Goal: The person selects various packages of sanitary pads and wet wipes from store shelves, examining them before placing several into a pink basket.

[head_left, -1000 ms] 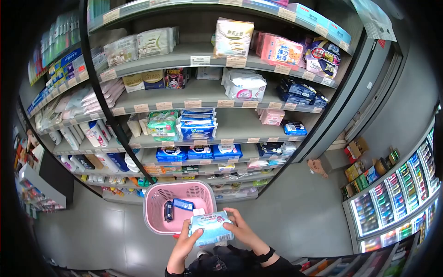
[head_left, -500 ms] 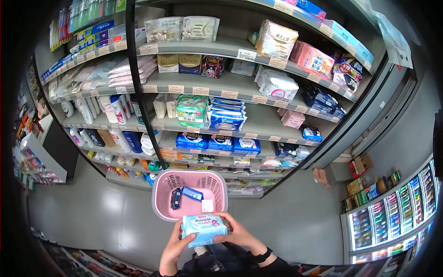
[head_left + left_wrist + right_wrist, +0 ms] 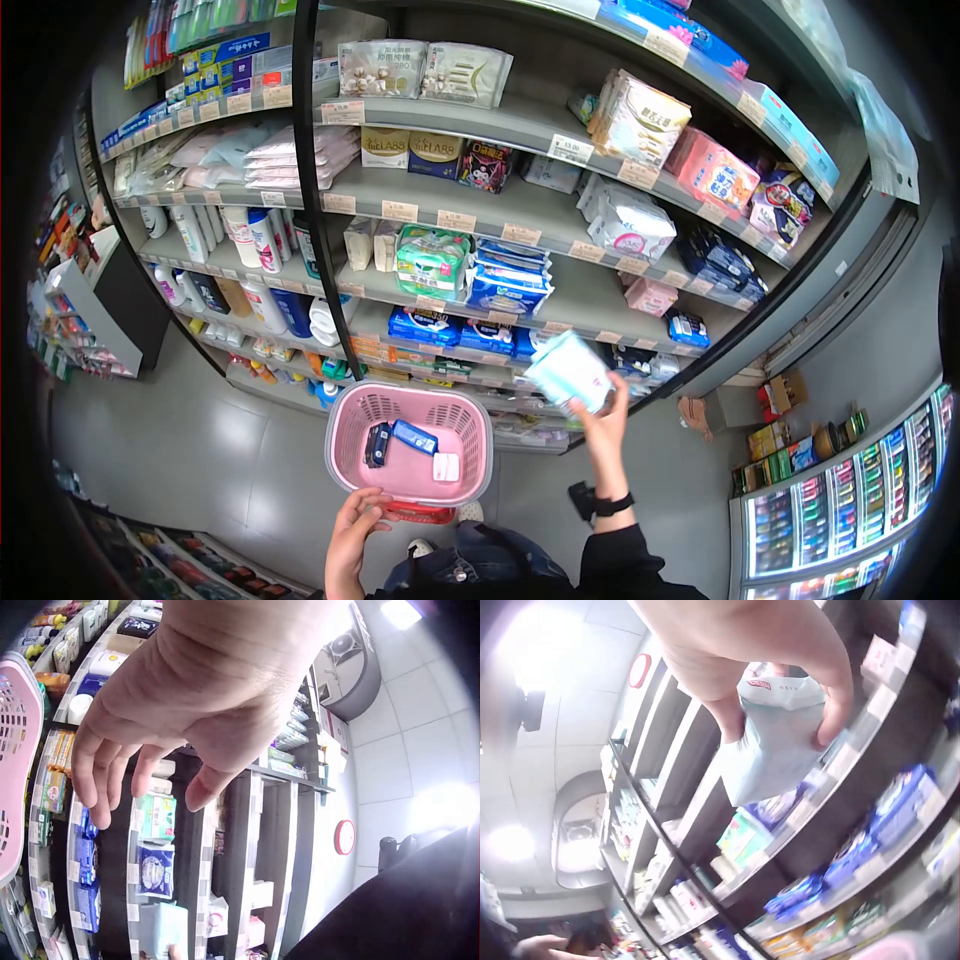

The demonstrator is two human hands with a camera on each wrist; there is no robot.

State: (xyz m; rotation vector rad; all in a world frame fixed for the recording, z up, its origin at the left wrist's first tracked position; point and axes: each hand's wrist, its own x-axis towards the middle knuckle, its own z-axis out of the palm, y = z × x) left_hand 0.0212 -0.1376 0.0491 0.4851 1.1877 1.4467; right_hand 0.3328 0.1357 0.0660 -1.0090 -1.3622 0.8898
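My right hand (image 3: 605, 425) grips a light blue soft pack (image 3: 570, 372), fingers on one side and thumb on the other. In the head view the pack is blurred and overlaps the lower shelves. The right wrist view shows the pack (image 3: 772, 750) hanging below the fingers. By the near rim of the pink basket (image 3: 335, 430) is my left hand (image 3: 352, 525), holding nothing, its fingers (image 3: 97, 776) loosely bent. A dark navy pack (image 3: 377, 445), a blue pack (image 3: 415, 437) and a small white pack (image 3: 446, 467) lie in the basket.
Ahead stands a shelf unit with a green pack (image 3: 430, 262), blue packs (image 3: 508, 278) and a white pack (image 3: 630, 220). A black upright (image 3: 308, 150) divides it from shelves of bottles (image 3: 240, 238). A lit drinks cooler (image 3: 845, 490) is at right.
My left hand has let go of the light blue pack and moved left to the basket's near side. The right hand has carried the pack forward and right, towards the shelves.
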